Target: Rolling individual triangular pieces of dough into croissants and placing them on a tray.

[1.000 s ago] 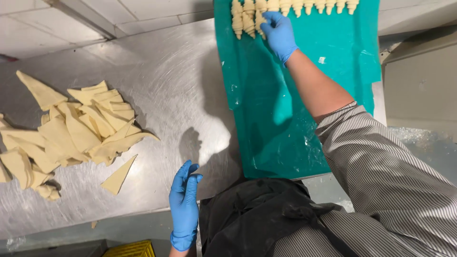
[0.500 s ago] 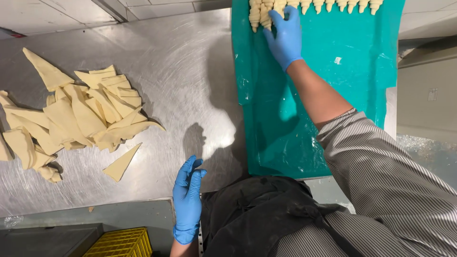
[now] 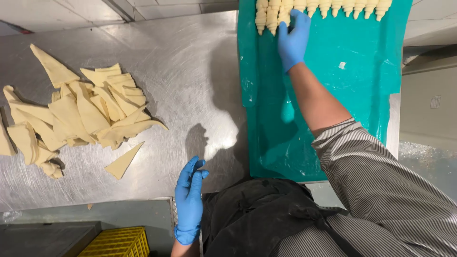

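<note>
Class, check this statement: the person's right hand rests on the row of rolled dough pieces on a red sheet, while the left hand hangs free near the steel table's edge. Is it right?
Not quite. In the head view the sheet is teal, not red. The right hand does rest on the rolled dough pieces, and the left hand hangs free by the steel table.

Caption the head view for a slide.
Gloved right hand sets rolled dough on teal sheet; left hand idle.

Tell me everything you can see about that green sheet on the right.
The green sheet is a teal, slightly glossy liner, plastic or silicone by its look, lying flat with wrinkles along its left edge. It runs from the person's apron to the top of the view. A row of rolled dough pieces sits along its far end, where the gloved right hand rests. A small crumb lies mid-sheet.
</note>
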